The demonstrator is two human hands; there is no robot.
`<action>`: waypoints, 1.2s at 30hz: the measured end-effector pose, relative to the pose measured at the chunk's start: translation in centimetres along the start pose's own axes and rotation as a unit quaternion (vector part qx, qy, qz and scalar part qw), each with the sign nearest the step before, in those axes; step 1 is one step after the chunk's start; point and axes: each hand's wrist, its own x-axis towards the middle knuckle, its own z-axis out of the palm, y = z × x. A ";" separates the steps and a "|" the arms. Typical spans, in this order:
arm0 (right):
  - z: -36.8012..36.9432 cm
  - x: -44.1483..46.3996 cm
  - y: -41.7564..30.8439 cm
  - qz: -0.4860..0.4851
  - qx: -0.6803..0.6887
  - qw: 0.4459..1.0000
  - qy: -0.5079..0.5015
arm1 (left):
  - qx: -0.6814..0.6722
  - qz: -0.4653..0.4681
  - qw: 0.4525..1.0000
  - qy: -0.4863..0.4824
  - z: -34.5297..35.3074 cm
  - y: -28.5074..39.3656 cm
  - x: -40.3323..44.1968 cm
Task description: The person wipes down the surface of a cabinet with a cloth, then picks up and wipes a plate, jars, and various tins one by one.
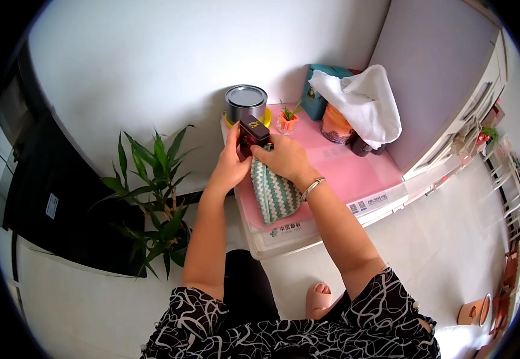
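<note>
My left hand (232, 161) is closed around a small dark box (254, 130) with rounded corners and a yellow design on its top. In my right hand (284, 159) is a green-and-white striped cloth (274, 192), pressed against the box's right side. The cloth's lower part hangs over the pink table top (326, 173). Just behind the box stands a grey metal can (246, 103) with a yellow ring at its base. To the right of the can is a little plant in an orange pot (287, 121).
A white towel (367, 99) drapes over an orange container (335, 124) beside a teal box (315, 103). The grey cabinet side (430, 72) borders the table's right. A leafy potted plant (163, 191) and a black cabinet (62, 197) stand left. An orange bin (470, 312) is on the floor.
</note>
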 end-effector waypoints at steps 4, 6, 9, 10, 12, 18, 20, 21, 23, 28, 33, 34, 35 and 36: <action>-0.5 -0.8 0.2 -0.018 0.062 0.998 -0.025 | -0.078 -0.020 0.996 -0.038 0.6 1.1 -0.1; -0.7 -1.2 0.4 -0.011 0.112 0.992 -0.058 | -0.081 -0.058 0.995 -0.024 0.8 1.8 0.0; -0.9 -1.6 2.0 -0.039 0.191 0.980 -0.050 | -0.028 -0.037 0.999 0.010 1.2 1.6 0.1; -1.2 -1.7 2.4 -0.048 0.181 0.982 -0.023 | -0.047 -0.046 0.997 0.035 1.3 2.1 -0.1; -2.4 -2.3 2.6 -0.064 0.238 0.964 0.099 | 0.050 0.011 0.997 0.053 1.3 4.1 -0.7; -5.3 -6.5 0.3 -0.304 0.140 0.904 0.266 | 0.187 0.219 0.957 -0.022 3.1 10.6 -3.9; -4.9 -9.0 0.1 -0.286 0.185 0.932 0.127 | 0.227 0.240 0.942 -0.058 3.1 11.0 -5.7; -5.2 -9.6 0.4 -0.261 0.250 0.930 0.075 | 0.223 0.244 0.940 -0.086 2.9 11.7 -6.4; -6.2 -11.3 0.7 -0.106 0.373 0.921 -0.045 | 0.189 0.226 0.949 -0.115 3.2 13.5 -7.6; -6.7 -14.6 -0.3 0.001 0.651 0.758 0.029 | -0.202 0.048 0.962 -0.179 6.0 15.2 -10.4; -2.9 -16.9 0.3 -0.021 0.545 0.825 0.148 | -0.470 -0.149 0.865 -0.087 7.4 16.5 -12.0; -2.3 -17.8 0.4 -0.021 0.545 0.826 0.146 | -0.474 -0.166 0.863 -0.047 7.2 16.8 -11.8; -1.8 -18.7 0.4 -0.084 0.404 0.898 0.153 | -0.476 -0.182 0.860 -0.009 7.0 16.9 -11.4; -1.3 -19.7 0.3 -0.145 0.252 0.944 0.156 | -0.449 -0.193 0.873 0.005 6.8 16.9 -11.2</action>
